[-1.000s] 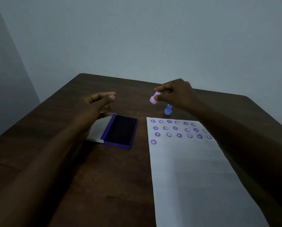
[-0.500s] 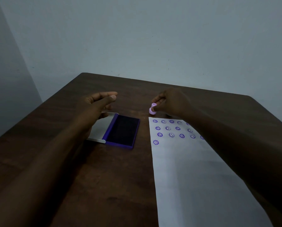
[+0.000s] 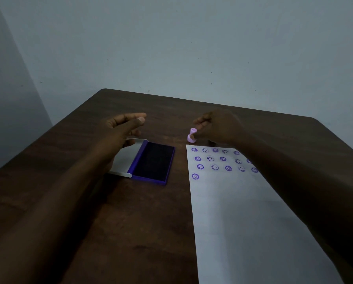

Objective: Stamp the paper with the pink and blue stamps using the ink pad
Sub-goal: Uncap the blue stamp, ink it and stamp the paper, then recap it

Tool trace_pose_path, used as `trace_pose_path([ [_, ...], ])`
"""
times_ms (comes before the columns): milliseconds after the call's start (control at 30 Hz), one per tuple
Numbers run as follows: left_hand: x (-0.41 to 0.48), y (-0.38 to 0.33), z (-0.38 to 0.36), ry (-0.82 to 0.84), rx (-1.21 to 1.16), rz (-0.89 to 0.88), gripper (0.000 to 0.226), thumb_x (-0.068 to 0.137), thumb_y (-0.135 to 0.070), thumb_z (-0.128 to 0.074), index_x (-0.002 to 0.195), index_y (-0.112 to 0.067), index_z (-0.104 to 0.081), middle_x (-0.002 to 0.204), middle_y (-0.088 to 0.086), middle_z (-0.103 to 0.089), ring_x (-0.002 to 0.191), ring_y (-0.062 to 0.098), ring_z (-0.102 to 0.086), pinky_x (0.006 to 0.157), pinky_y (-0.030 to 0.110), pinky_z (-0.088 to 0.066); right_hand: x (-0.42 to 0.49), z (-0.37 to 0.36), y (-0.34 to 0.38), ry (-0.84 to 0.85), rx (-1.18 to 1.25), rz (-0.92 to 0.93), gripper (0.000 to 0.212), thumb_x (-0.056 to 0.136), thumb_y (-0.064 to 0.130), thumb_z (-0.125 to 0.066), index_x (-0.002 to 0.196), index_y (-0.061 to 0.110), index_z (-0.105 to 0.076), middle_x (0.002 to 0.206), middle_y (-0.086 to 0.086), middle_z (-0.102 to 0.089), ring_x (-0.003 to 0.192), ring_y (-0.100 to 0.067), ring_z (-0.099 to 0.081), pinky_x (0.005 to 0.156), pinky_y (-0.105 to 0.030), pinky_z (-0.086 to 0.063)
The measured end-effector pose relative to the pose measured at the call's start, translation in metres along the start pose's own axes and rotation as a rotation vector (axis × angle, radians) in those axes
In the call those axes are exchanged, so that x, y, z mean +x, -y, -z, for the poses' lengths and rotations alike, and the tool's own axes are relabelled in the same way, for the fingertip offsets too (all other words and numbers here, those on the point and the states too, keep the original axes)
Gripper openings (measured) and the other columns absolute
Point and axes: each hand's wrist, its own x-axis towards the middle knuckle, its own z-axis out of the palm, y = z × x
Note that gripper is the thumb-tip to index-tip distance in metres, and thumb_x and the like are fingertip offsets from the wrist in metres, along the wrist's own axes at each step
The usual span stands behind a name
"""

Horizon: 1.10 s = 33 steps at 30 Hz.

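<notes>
The pink stamp [image 3: 192, 137] stands upright on the table just beyond the paper's [image 3: 241, 214] top left corner. My right hand [image 3: 217, 128] is right beside it: the thumb touches its right side, the other fingers are curled and lifted off it. The blue stamp is hidden behind this hand. The paper carries three rows of purple prints and one more below them. The open ink pad [image 3: 153, 162] lies left of the paper, its lid [image 3: 126, 158] folded out to the left. My left hand [image 3: 123, 129] hovers open above the lid, holding nothing.
Everything lies on a dark wooden table [image 3: 130, 222] whose far edge meets a pale wall [image 3: 192, 48]. My right forearm crosses the paper's right side and covers part of the printed rows.
My right hand came down with the pink stamp and set it on the table above the paper's corner, then loosened its hold. It now hides the blue stamp. My left hand barely moved.
</notes>
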Motion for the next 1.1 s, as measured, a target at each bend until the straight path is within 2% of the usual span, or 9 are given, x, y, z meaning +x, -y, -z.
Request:
trace_pose_path([
  [100,0.000,0.000,-0.001,0.005,0.000,0.002,0.014,0.088,-0.026,-0.064,0.098,-0.034,-0.069,0.102,-0.006,-0.070,0.090,0.010,-0.061,0.078,0.029,-0.048,0.005,0.016,-0.009,-0.052,0.066,-0.020,0.038,0.067,0.050,-0.077,0.101,0.033,-0.076,0.075,0.020,-0.070,0.084,0.001,-0.068,0.081,-0.021,-0.050],
  [233,0.000,-0.001,-0.001,0.011,-0.006,0.001,0.015,0.088,-0.026,-0.064,0.100,-0.032,-0.068,0.102,-0.004,-0.069,0.090,0.010,-0.060,0.077,0.028,-0.048,0.010,0.038,-0.024,-0.137,0.087,-0.058,0.025,0.076,0.033,-0.078,0.100,0.027,-0.078,0.084,0.012,-0.068,0.082,-0.001,-0.062,0.065,-0.004,-0.035],
  [433,0.001,0.001,-0.001,0.016,0.004,-0.003,0.015,0.088,-0.027,-0.063,0.102,-0.033,-0.068,0.106,-0.003,-0.067,0.095,0.012,-0.060,0.077,0.028,-0.048,0.004,0.032,-0.039,-0.009,0.068,-0.107,0.026,0.069,0.036,-0.083,0.092,0.024,-0.079,0.078,0.014,-0.070,0.087,-0.006,-0.066,0.074,-0.019,-0.047],
  [667,0.001,0.001,0.001,0.022,-0.010,0.005,0.015,0.088,-0.026,-0.063,0.101,-0.034,-0.069,0.105,-0.005,-0.068,0.094,0.012,-0.061,0.075,0.027,-0.048,0.004,0.014,-0.045,0.068,0.038,-0.103,0.021,0.073,0.029,-0.082,0.091,0.021,-0.079,0.071,0.017,-0.064,0.071,-0.002,-0.058,0.062,-0.020,-0.042],
  [767,0.000,0.000,-0.001,0.025,-0.015,0.014,0.016,0.088,-0.026,-0.064,0.101,-0.033,-0.069,0.106,-0.005,-0.068,0.096,0.013,-0.061,0.074,0.027,-0.048,0.002,0.018,-0.047,0.057,0.057,-0.080,0.010,0.074,0.031,-0.081,0.081,0.027,-0.077,0.072,0.013,-0.068,0.069,-0.002,-0.059,0.060,-0.018,-0.041],
  [833,0.000,-0.001,-0.002,0.041,-0.024,0.017,0.018,0.088,-0.025,-0.064,0.104,-0.031,-0.069,0.107,-0.004,-0.068,0.096,0.013,-0.062,0.073,0.026,-0.048,-0.002,0.025,-0.043,-0.009,0.158,-0.053,0.002,0.076,0.032,-0.079,0.075,0.032,-0.077,0.067,0.016,-0.070,0.066,0.001,-0.058,0.059,-0.017,-0.039],
  [933,-0.004,-0.004,-0.002,0.107,-0.046,0.003,0.026,0.083,-0.025,-0.067,0.109,-0.028,-0.069,0.107,-0.004,-0.070,0.094,0.012,-0.065,0.070,0.024,-0.051,-0.013,0.035,-0.021,-0.069,0.587,-0.067,0.007,0.084,0.029,-0.073,0.085,0.028,-0.080,0.077,0.016,-0.076,0.064,0.004,-0.059,0.059,-0.012,-0.042],
  [1000,-0.008,-0.007,-0.004,0.171,-0.084,-0.007,0.036,0.072,-0.031,-0.071,0.108,-0.027,-0.070,0.103,-0.006,-0.073,0.090,0.011,-0.067,0.069,0.023,-0.055,-0.021,0.037,-0.002,-0.035,0.767,-0.118,0.015,0.085,0.031,-0.072,0.095,0.022,-0.079,0.086,0.004,-0.077,0.068,-0.008,-0.057,0.059,-0.021,-0.043],
  [1100,-0.014,-0.010,-0.008,0.247,-0.134,-0.019,0.044,0.062,-0.032,-0.073,0.105,-0.027,-0.070,0.098,-0.007,-0.076,0.090,0.010,-0.071,0.070,0.022,-0.058,-0.031,0.031,0.022,0.061,0.910,-0.122,0.019,0.086,0.028,-0.071,0.101,0.018,-0.077,0.090,0.000,-0.077,0.068,-0.011,-0.061,0.064,-0.025,-0.050],
])
